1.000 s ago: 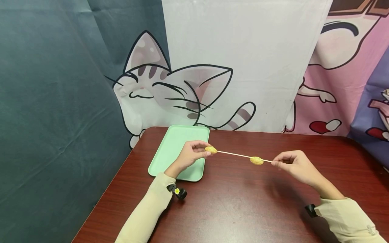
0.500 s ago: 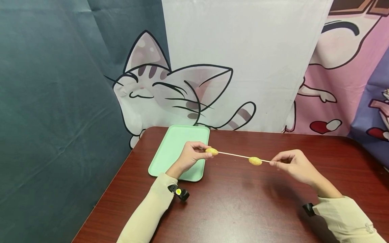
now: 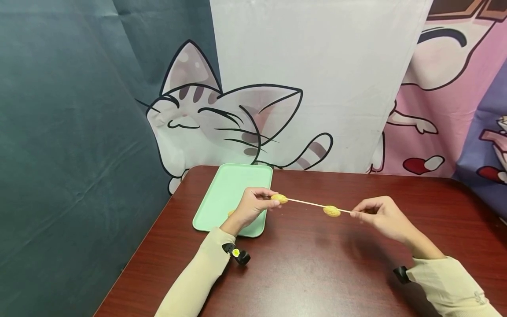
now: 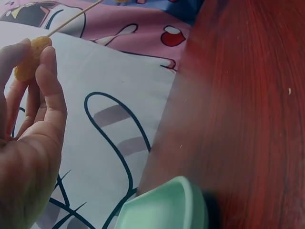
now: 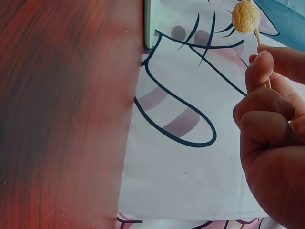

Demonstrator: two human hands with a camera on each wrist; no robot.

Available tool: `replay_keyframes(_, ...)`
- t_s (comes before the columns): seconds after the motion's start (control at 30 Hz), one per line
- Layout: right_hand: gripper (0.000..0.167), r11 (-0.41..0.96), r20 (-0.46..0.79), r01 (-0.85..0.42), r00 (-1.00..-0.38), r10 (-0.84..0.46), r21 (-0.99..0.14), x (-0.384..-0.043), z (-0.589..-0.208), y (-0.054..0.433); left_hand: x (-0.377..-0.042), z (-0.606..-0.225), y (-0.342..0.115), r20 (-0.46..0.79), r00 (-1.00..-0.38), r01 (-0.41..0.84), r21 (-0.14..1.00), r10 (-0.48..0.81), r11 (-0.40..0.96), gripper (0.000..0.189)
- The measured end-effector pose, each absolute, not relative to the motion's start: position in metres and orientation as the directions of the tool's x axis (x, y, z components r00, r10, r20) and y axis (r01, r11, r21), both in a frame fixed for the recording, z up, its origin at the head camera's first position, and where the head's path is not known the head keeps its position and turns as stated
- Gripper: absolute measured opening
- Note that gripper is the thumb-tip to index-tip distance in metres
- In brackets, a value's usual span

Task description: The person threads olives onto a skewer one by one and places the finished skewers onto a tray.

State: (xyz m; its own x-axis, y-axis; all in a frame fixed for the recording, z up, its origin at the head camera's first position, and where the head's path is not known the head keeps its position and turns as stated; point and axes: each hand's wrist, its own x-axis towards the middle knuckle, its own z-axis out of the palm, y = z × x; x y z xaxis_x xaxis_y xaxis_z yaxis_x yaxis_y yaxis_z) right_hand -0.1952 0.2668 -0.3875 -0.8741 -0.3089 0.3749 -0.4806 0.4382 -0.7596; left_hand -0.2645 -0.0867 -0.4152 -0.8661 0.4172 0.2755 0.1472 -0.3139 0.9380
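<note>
In the head view a thin wooden skewer (image 3: 306, 203) spans the gap between my hands above the table, tilted slightly down to the right. My left hand (image 3: 251, 207) pinches a yellow, oval, wrinkled food piece (image 3: 279, 198) at the skewer's left end, between thumb and fingers. Whether the tip passes right through that piece is hidden. A second, similar piece (image 3: 332, 211) sits threaded on the skewer, close to my right hand (image 3: 382, 218), whose thumb and fingers grip the bare right end. The right wrist view shows this threaded piece (image 5: 246, 17) just beyond the fingertips.
A mint-green tray (image 3: 218, 198) lies on the table's far left, partly behind my left hand. A bit of yellow (image 3: 231, 213) shows in it beside the wrist. The reddish-brown table (image 3: 301, 273) meets a printed cat backdrop (image 3: 277, 57) at its far edge.
My left hand has shifted slightly right and down with the food piece. The right hand has edged slightly left. A yellow bit in the tray has come into sight.
</note>
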Motion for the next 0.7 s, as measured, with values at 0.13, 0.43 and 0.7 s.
replay_keyframes(0.13,0.017,0.442,0.377,-0.478,-0.876,-0.301,-0.759,-0.195,-0.388,0.267,-0.264,-0.415,-0.084,0.253,-0.871,0.114,0.938,0.422,-0.327,0.022)
replay_keyframes(0.43,0.016,0.449,0.373,-0.472,-0.88,-0.294,-0.759,-0.196,-0.389,0.265,-0.263,-0.417,-0.081,0.239,-0.879,0.106,0.942,0.412,-0.32,0.021)
replay_keyframes(0.7,0.017,0.449,0.383,-0.476,-0.878,-0.287,-0.756,-0.197,-0.388,0.263,-0.261,-0.416,-0.076,0.23,-0.89,0.079,0.928,0.394,-0.364,0.031)
